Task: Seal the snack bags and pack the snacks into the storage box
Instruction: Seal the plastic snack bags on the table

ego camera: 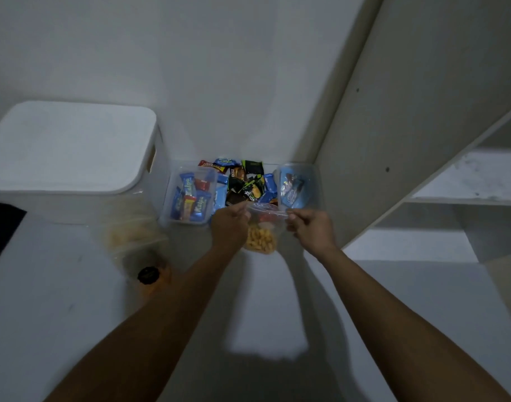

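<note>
Left hand (230, 224) and right hand (309, 227) each pinch an end of the snack bag (263, 230) mouth, stretched sideways between them; its filled bottom hangs down.

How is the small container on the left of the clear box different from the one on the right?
The left container holds many upright wrapped bars, mostly blue with some red; the right container holds only a few pale-blue packets. The left looks squarer, the right rounder. Both are clear plastic and sit inside the storage box.

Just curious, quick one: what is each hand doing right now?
Left hand: pinching the left top corner of the clear snack bag.
Right hand: pinching the bag's right top corner.
</note>
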